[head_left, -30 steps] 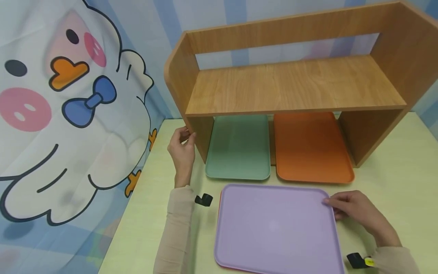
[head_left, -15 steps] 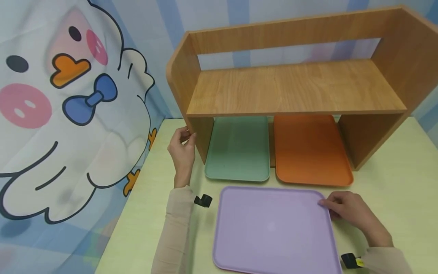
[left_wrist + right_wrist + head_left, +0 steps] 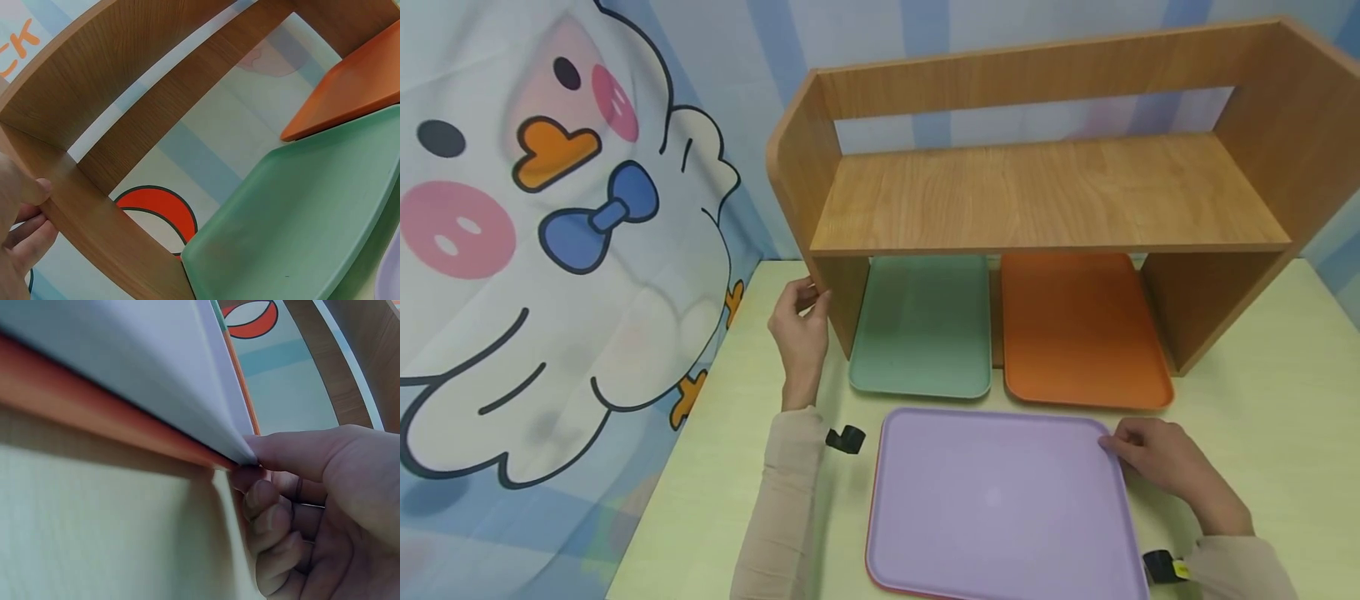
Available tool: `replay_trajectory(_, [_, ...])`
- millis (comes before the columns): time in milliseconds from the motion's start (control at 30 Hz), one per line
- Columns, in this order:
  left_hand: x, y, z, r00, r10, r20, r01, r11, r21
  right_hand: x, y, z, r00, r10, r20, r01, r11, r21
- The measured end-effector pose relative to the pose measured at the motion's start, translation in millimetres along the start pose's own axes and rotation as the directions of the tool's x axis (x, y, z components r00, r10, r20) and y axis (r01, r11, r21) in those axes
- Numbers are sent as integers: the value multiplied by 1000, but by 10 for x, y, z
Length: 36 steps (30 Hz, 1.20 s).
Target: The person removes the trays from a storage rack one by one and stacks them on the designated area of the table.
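In the head view my left hand (image 3: 801, 337) holds the front edge of the wooden shelf's left side panel (image 3: 842, 300). Its thumb and fingers pinch that panel in the left wrist view. My right hand (image 3: 1165, 462) pinches the upper right corner of a purple tray (image 3: 992, 500), thumb on top and fingers underneath. Below the purple tray lies a red-orange tray (image 3: 119, 422); the right wrist view shows its edge close under the purple one. Whether the fingers also take in this lower tray, I cannot tell.
Under the board of the wooden shelf (image 3: 1052, 192), a green tray (image 3: 921, 325) and an orange tray (image 3: 1082, 333) stand side by side, their front ends jutting out. A cartoon-print cloth (image 3: 647, 350) hangs at left, beside the pale yellow table (image 3: 700, 517).
My right hand and the purple tray have shifted slightly left. The head view has tilted a little. My left hand stays at the shelf panel.
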<state>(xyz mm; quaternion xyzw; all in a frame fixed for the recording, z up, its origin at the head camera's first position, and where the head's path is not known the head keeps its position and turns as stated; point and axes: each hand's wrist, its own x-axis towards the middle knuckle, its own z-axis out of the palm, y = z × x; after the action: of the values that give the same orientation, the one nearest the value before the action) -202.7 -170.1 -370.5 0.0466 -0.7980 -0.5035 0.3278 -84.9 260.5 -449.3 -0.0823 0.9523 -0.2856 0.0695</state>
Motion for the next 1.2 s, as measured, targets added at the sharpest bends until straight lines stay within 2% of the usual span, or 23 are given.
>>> replay_trajectory(433, [3, -3, -7, 1000, 2, -3, -2, 1000, 6, -4, 37, 31, 999, 52, -6, -52, 998, 42])
replay_trajectory(633, [-6, -9, -6, 1000, -5, 4, 5, 1000, 27, -18, 86, 41, 989, 130, 64, -137, 984, 113])
replay_trajectory(767, [-8, -5, -3, 1000, -8, 3, 7, 1000, 28, -21, 117, 40, 982, 177, 65, -188, 955, 228])
replay_trajectory(867, [-8, -1, -1, 1000, -12, 3, 12, 1000, 15, -26, 143, 38, 978, 204, 53, -209, 913, 349])
replay_trajectory(1033, [-8, 2, -2, 1000, -14, 4, 14, 1000, 8, -31, 175, 35, 971, 231, 59, -226, 816, 532])
replay_trajectory(1067, [-7, 1, -2, 1000, -13, 4, 13, 1000, 9, -32, 181, 37, 971, 230, 66, -225, 787, 575])
replay_trajectory(1133, [-6, 0, -2, 1000, -10, 1, 10, 1000, 13, -36, 198, 41, 971, 222, 85, -220, 703, 677])
replay_trajectory(1167, [-6, -2, -2, 1000, -8, 0, 8, 1000, 13, -38, 206, 44, 973, 212, 92, -210, 644, 736])
replay_trajectory(1200, [-5, -3, -1, 1000, -7, 0, 7, 1000, 13, -39, 216, 45, 976, 196, 99, -195, 569, 798])
